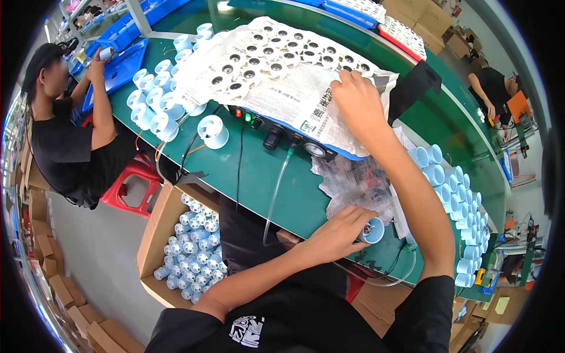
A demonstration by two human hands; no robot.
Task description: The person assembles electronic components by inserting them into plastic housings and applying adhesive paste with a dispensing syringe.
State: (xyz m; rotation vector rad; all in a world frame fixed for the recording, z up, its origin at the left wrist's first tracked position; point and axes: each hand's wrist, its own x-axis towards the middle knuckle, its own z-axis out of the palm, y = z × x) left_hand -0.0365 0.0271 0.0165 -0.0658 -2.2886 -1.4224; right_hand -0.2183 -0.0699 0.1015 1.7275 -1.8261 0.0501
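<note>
At green bench (297,191) | left hand (340,232) | pale-blue round cup (376,235) | small parts (368,227) inside

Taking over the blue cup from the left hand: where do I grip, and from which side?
On the blue cup, I'd grip the outside of the rim from the right, where it looks bare: the left hand covers its left side, and small parts sit inside the open end.

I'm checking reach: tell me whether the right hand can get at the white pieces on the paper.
Likely yes: the right hand is over the paper, beside the nearest white pieces, with nothing visible between. The left hand, at the blue cup, is well clear.
</note>
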